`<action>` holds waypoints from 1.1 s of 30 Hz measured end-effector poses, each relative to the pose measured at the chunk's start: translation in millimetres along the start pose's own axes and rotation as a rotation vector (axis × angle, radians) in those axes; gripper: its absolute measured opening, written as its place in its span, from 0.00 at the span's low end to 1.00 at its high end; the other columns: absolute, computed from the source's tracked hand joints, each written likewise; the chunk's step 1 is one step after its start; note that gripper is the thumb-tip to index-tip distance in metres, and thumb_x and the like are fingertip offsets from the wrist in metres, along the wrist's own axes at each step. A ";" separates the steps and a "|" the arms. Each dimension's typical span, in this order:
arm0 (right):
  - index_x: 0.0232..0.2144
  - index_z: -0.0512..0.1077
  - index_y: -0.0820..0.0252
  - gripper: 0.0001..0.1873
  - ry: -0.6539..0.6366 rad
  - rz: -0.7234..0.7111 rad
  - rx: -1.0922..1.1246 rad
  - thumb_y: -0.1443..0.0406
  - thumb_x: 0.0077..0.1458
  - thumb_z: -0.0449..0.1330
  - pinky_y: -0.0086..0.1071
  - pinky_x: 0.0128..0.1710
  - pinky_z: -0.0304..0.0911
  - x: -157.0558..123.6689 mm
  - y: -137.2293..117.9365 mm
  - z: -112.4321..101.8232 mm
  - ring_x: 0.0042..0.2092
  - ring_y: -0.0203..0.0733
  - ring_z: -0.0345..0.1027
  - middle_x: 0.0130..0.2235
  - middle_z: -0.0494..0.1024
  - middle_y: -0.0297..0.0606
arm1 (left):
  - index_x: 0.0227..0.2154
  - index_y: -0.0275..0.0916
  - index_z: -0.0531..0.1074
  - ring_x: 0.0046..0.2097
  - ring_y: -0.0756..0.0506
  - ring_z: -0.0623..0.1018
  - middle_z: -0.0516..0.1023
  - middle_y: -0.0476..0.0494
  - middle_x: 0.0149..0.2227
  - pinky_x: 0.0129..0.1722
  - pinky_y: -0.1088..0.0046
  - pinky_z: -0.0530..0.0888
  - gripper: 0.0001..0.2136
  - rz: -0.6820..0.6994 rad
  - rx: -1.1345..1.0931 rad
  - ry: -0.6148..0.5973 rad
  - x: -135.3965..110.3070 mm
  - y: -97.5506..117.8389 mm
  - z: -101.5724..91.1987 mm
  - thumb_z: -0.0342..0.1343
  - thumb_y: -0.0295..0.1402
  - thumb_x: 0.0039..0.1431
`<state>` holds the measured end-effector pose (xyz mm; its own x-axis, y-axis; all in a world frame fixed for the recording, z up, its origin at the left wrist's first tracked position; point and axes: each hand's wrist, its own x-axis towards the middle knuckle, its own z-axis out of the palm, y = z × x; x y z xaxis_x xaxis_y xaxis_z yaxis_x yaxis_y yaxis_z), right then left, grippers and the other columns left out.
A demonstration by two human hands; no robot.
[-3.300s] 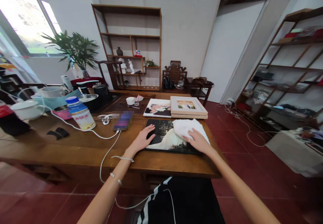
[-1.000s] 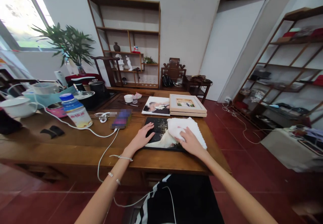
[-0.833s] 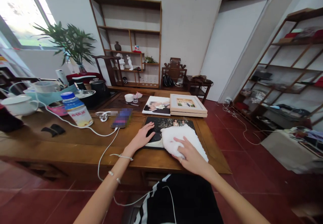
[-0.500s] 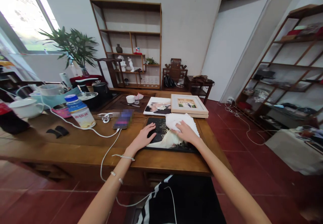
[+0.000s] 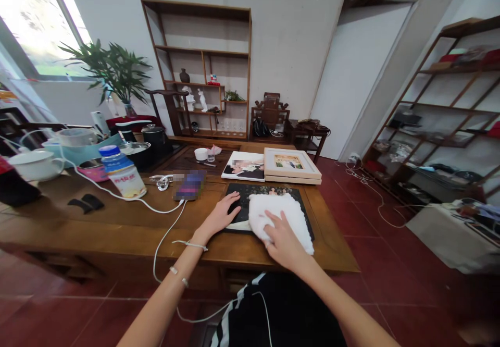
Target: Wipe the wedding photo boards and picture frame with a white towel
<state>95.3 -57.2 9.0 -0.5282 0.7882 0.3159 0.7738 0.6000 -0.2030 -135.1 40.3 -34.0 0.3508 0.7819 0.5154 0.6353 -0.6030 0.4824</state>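
Left hand [image 5: 222,212]: fingers spread wide, touching the photo panel [image 5: 254,189] at its nine o'clock edge. Right hand [image 5: 284,242]: fingers partly spread upon the white cloth [image 5: 295,214]; pinch cannot be determined. Cloth overlaps the panel's five o'clock edge, on the counter [image 5: 336,243].

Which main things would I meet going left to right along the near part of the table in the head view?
Dark-and-red bottle → black strips → blue-capped bottle → phone → left hand → white cloth with the right hand on it.
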 end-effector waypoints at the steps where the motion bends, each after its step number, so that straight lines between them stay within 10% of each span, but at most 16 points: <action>1: 0.33 0.70 0.60 0.08 -0.007 -0.018 0.022 0.71 0.50 0.53 0.52 0.59 0.36 -3.5 -1.9 -0.4 0.61 0.47 0.46 0.55 0.65 0.47 | 0.50 0.36 0.66 0.58 0.42 0.65 0.67 0.37 0.55 0.58 0.57 0.62 0.18 0.003 0.004 -0.005 -0.1 0.6 -0.7 0.48 0.37 0.59; 14: 0.35 0.71 0.64 0.10 0.074 0.137 -0.112 0.67 0.56 0.51 0.47 0.55 0.46 85.1 91.4 0.0 0.51 0.49 0.61 0.46 0.73 0.49 | 0.51 0.36 0.65 0.58 0.41 0.65 0.66 0.36 0.56 0.58 0.56 0.61 0.19 0.001 0.001 -0.027 1.3 6.9 -6.5 0.48 0.37 0.58; 26: 0.32 0.70 0.58 0.10 0.040 -0.026 0.027 0.73 0.46 0.54 0.54 0.60 0.34 -13.2 -10.2 0.8 0.61 0.48 0.46 0.56 0.65 0.45 | 0.50 0.36 0.66 0.58 0.42 0.65 0.67 0.37 0.55 0.58 0.58 0.61 0.18 -0.022 -0.010 -0.019 0.6 3.1 -1.5 0.45 0.37 0.60; 33: 0.35 0.71 0.61 0.08 0.023 -0.015 -0.033 0.68 0.52 0.53 0.51 0.58 0.41 24.3 21.7 1.0 0.59 0.48 0.52 0.53 0.67 0.53 | 0.51 0.36 0.66 0.58 0.42 0.65 0.66 0.37 0.56 0.58 0.57 0.61 0.18 -0.012 -0.010 -0.030 1.0 1.2 -1.3 0.44 0.35 0.60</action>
<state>99.0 -24.9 11.4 -0.5325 0.7753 0.3397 0.7771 0.6068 -0.1670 -134.9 40.0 -32.0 0.3636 0.7934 0.4881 0.6325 -0.5950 0.4959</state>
